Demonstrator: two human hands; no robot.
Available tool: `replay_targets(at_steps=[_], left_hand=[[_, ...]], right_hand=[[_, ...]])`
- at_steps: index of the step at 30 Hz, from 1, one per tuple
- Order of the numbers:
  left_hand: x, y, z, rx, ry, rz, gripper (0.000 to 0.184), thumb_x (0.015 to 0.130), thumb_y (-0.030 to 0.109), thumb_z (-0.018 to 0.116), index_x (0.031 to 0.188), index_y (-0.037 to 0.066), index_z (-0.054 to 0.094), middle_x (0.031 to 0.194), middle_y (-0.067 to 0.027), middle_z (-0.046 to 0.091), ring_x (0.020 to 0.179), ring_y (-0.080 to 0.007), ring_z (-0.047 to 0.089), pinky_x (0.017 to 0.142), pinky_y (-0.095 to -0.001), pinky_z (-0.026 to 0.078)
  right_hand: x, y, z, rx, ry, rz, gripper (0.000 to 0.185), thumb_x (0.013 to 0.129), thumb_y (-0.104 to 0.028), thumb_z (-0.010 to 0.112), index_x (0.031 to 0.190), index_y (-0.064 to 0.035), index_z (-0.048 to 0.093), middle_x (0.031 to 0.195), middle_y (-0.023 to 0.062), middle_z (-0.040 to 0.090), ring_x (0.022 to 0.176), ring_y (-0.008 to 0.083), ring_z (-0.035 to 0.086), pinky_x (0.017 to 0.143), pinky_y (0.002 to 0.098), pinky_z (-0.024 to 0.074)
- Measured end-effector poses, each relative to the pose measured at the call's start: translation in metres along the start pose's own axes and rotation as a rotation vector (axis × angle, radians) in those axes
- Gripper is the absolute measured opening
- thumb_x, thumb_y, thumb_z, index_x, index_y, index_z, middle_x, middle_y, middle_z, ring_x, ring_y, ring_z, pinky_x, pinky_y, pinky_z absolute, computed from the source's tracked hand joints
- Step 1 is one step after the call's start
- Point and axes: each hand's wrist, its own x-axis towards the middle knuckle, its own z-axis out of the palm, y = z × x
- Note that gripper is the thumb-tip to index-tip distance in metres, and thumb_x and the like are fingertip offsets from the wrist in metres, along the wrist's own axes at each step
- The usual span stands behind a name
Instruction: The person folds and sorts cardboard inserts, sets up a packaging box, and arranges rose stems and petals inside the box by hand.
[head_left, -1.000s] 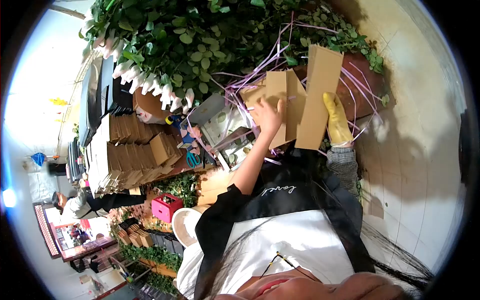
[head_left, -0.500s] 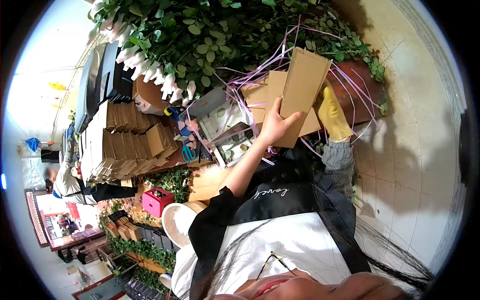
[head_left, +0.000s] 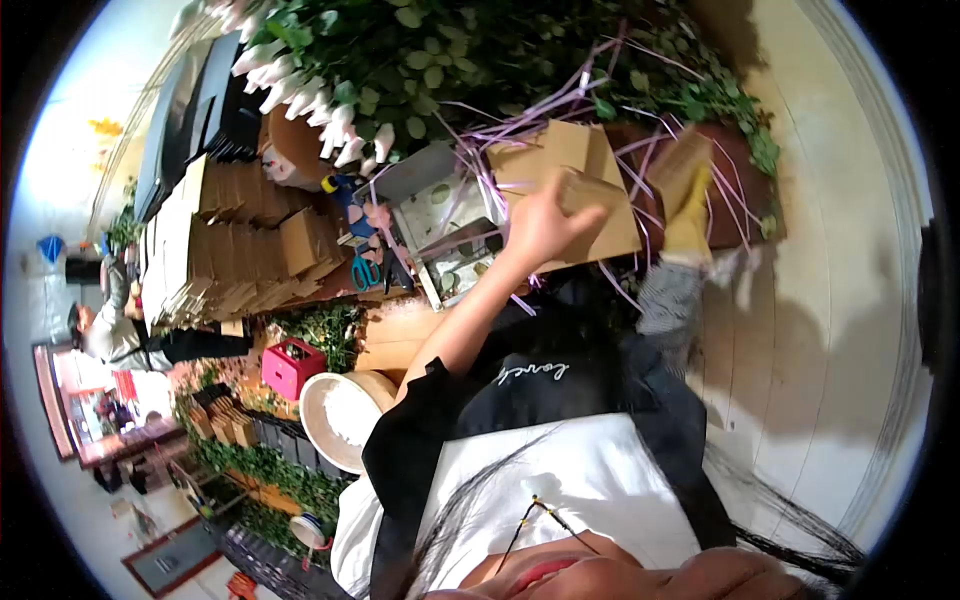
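My bare left hand point(head_left: 548, 228) is over flat brown cardboard point(head_left: 605, 235), its thumb apart from its forefinger. A motion-smeared cardboard strip point(head_left: 592, 188) shows at its fingers, seemingly in its grip. Off to the right, my right hand point(head_left: 688, 225) wears a yellow glove and holds a blurred piece of cardboard point(head_left: 682, 165); its fingers are partly hidden behind this. Pinkish-purple ribbons point(head_left: 490, 180) lie tangled around the cardboard. Left of my left hand is a grey open box point(head_left: 415, 195) with leaves and scraps in it.
Leafy stems point(head_left: 430, 60) with white-wrapped flower heads point(head_left: 340, 130) fill the far side. Cardboard stacks point(head_left: 240, 250), teal-handled scissors point(head_left: 366, 270), a pink stool point(head_left: 292, 368) and a white-lined bucket point(head_left: 345, 420) stand leftward. Another person point(head_left: 120, 325) is at far left. Tiled floor point(head_left: 800, 330) lies right.
The long cardboard piece upright between my hands is no longer there. My gloved hand has shifted slightly right with a cardboard piece, and flat cardboard beneath shows more. The view has turned slightly.
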Motion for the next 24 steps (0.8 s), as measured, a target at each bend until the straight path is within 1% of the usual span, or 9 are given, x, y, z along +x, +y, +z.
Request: replay_targets(at_steps=[1, 2, 8, 12, 15, 17, 18, 22, 24], left_hand=[[0.003, -0.011, -0.003, -0.198, 0.214, -0.128, 0.067, 0.081, 0.046, 0.076, 0.124, 0.000, 0.051, 0.089, -0.0175, 0.071, 0.079, -0.0340, 0.070, 0.069, -0.0414, 0.055], [0.005, -0.027, -0.009, -0.393, 0.033, -0.428, 0.073, 0.083, 0.045, 0.075, 0.128, -0.006, 0.047, 0.092, -0.0218, 0.071, 0.085, -0.0317, 0.071, 0.074, -0.0403, 0.055], [0.015, -0.046, 0.010, -0.290, 0.238, -0.408, 0.043, 0.099, 0.032, 0.057, 0.114, -0.008, 0.054, 0.107, -0.0198, 0.068, 0.102, -0.0306, 0.065, 0.087, -0.0354, 0.050], [-0.006, -0.067, 0.013, -0.482, 0.212, -0.468, 0.070, 0.104, 0.052, 0.023, 0.136, -0.005, 0.048, 0.131, -0.0308, 0.054, 0.126, -0.0436, 0.048, 0.104, -0.0411, 0.039], [-0.016, -0.026, -0.031, -0.341, 0.153, -0.518, 0.058, 0.103, 0.046, 0.029, 0.120, -0.005, 0.052, 0.119, -0.0319, 0.057, 0.113, -0.0473, 0.053, 0.095, -0.0484, 0.040], [-0.025, -0.019, -0.057, -0.372, 0.283, -0.397, 0.048, 0.102, 0.041, 0.037, 0.114, -0.003, 0.049, 0.114, -0.0319, 0.055, 0.108, -0.0476, 0.051, 0.092, -0.0507, 0.039], [-0.031, -0.039, -0.058, -0.021, 0.312, -0.131, 0.046, 0.100, 0.038, 0.042, 0.120, -0.004, 0.048, 0.118, -0.0290, 0.051, 0.113, -0.0446, 0.046, 0.096, -0.0497, 0.038], [-0.056, -0.030, -0.140, -0.121, 0.511, -0.090, 0.057, 0.103, 0.037, 0.034, 0.140, -0.007, 0.033, 0.136, -0.0286, 0.037, 0.130, -0.0429, 0.035, 0.112, -0.0471, 0.027], [-0.086, -0.066, -0.174, -0.334, 0.585, -0.156, 0.065, 0.105, 0.046, 0.024, 0.144, -0.006, 0.030, 0.143, -0.0249, 0.036, 0.134, -0.0397, 0.034, 0.114, -0.0447, 0.026]], right_hand=[[-0.006, -0.005, -0.001, 0.024, 0.004, 0.075, 0.070, 0.093, -0.054, 0.060, 0.140, -0.0037, 0.047, 0.130, 0.0056, 0.056, 0.115, 0.0163, 0.055, 0.099, 0.0310, 0.0447], [-0.011, -0.002, 0.001, 0.001, -0.009, 0.134, 0.070, 0.093, -0.054, 0.059, 0.141, -0.0036, 0.047, 0.131, 0.0056, 0.056, 0.116, 0.0161, 0.054, 0.100, 0.0307, 0.0440], [-0.025, 0.086, 0.049, -0.367, -0.205, 0.002, 0.052, 0.090, -0.036, 0.073, 0.122, 0.0020, 0.059, 0.118, 0.0078, 0.063, 0.107, 0.0162, 0.057, 0.092, 0.0298, 0.0461], [-0.035, 0.099, 0.061, -0.375, -0.385, 0.003, 0.070, 0.091, -0.035, 0.070, 0.143, 0.0004, 0.040, 0.125, 0.0121, 0.058, 0.110, 0.0196, 0.056, 0.096, 0.0317, 0.0452], [-0.032, 0.112, 0.062, -0.609, -0.455, -0.176, 0.079, 0.089, -0.040, 0.072, 0.147, -0.0021, 0.033, 0.134, 0.0108, 0.053, 0.115, 0.0218, 0.054, 0.096, 0.0338, 0.0459], [-0.054, 0.084, 0.106, -0.527, -0.557, -0.247, 0.094, 0.086, -0.043, 0.074, 0.152, -0.0037, 0.020, 0.145, 0.0108, 0.043, 0.128, 0.0242, 0.046, 0.105, 0.0355, 0.0400], [-0.058, 0.084, 0.118, -0.449, -0.636, -0.239, 0.097, 0.085, -0.043, 0.075, 0.153, -0.0042, 0.017, 0.147, 0.0106, 0.041, 0.130, 0.0247, 0.044, 0.108, 0.0358, 0.0375], [-0.112, 0.078, 0.204, -0.349, -0.721, -0.190, 0.088, 0.086, -0.038, 0.075, 0.150, -0.0044, 0.026, 0.145, 0.0106, 0.044, 0.131, 0.0240, 0.044, 0.110, 0.0366, 0.0359], [-0.117, 0.108, 0.228, -0.276, -0.792, 0.079, 0.066, 0.091, -0.030, 0.071, 0.144, -0.0027, 0.041, 0.139, 0.0102, 0.052, 0.125, 0.0214, 0.050, 0.105, 0.0343, 0.0411]])
